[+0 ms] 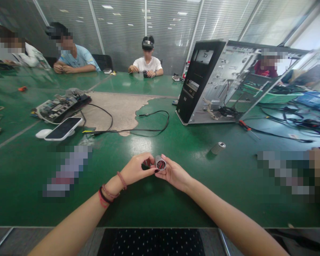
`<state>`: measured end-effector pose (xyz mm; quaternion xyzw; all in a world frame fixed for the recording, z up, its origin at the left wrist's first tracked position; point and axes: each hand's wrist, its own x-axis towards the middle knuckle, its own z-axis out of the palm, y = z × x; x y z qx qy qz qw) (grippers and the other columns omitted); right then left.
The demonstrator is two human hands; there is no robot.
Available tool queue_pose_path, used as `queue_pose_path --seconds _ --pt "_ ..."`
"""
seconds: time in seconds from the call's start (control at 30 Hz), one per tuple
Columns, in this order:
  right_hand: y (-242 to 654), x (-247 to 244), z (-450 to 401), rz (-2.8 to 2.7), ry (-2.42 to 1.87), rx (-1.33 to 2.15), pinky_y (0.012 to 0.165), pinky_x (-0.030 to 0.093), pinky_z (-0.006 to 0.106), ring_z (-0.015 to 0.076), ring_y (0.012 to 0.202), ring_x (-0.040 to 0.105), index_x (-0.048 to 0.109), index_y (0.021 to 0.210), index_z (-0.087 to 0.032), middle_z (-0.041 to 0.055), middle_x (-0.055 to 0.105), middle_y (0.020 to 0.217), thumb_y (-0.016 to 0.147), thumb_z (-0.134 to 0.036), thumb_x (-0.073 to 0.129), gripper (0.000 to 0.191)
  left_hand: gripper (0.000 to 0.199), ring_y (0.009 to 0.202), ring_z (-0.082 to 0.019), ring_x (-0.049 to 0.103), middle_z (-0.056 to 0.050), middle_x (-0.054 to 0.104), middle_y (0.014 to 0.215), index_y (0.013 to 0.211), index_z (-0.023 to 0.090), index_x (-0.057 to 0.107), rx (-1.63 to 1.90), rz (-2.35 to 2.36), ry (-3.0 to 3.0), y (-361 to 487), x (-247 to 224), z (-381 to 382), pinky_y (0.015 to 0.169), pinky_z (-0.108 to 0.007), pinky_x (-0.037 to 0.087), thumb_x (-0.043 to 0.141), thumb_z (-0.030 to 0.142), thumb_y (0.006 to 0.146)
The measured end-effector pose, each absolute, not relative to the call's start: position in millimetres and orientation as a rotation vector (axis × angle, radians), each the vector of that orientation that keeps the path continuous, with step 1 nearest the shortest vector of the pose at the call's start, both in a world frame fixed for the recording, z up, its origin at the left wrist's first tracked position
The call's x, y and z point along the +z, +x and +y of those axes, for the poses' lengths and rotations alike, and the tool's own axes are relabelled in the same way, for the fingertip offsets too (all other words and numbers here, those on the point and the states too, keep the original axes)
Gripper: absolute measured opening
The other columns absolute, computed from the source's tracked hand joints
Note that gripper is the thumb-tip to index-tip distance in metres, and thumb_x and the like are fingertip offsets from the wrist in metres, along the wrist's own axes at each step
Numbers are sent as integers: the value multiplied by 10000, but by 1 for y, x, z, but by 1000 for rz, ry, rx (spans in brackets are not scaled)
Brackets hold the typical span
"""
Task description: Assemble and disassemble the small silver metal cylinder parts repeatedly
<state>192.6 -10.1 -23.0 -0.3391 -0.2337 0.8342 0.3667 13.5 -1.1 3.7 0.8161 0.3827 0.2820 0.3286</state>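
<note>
A short grey metal cylinder (160,163) is held between my hands above the near part of the green table. Its open round end faces me and shows red and dark parts inside; their exact form is too small to tell. My left hand (137,167), with bands round the wrist, pinches the cylinder's left side with thumb and fingers. From the right, my right hand (175,174) grips it, fingers around its side and underneath. A second metal cylinder (218,148) lies on the table, ahead and to the right of my hands.
A computer case (202,85) with its side off stands at the back right, a screwdriver (245,126) beside it. Black cable (152,129) lies ahead. On the left are a phone (65,128) and a circuit assembly (61,106). Several people sit around the table (117,209).
</note>
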Motion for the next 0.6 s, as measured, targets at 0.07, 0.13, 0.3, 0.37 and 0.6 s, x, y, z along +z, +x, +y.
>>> queue_pose_path --seconds 0.07,0.13,0.3,0.37,0.6 --pt "193 -23 -10 -600 -873 2139 672 544 231 114 629 684 600 891 -98 91 719 778 910 -374 473 305 130 702 -129 541 4 582 771 820 166 565 744 1004 2140 14 4 -1 674 -246 451 594 291 803" --pt "192 -24 -10 -599 -881 2137 674 542 230 114 632 684 603 890 -100 91 719 783 907 -379 478 306 119 704 -131 541 3 584 771 816 169 568 743 1013 2145 14 4 -1 676 -250 453 587 286 805" --pt "192 -23 -10 -588 -890 2136 673 542 229 113 626 684 604 884 -91 100 719 788 905 -381 483 315 123 718 -136 545 -2 588 776 819 169 570 745 1018 2148 14 4 -1 687 -256 457 576 291 810" --pt "192 -23 -10 -585 -891 2132 670 544 228 116 626 685 602 889 -85 104 719 779 909 -377 474 319 122 719 -137 546 -4 587 777 819 167 570 744 1019 2154 15 4 -2 687 -254 455 572 289 813" --pt "192 -29 -9 -599 -907 2084 671 547 248 126 628 689 579 921 -117 82 718 761 893 -386 497 282 142 727 -141 547 -10 593 789 849 163 579 727 1033 2167 15 5 -1 681 -255 454 570 301 816"
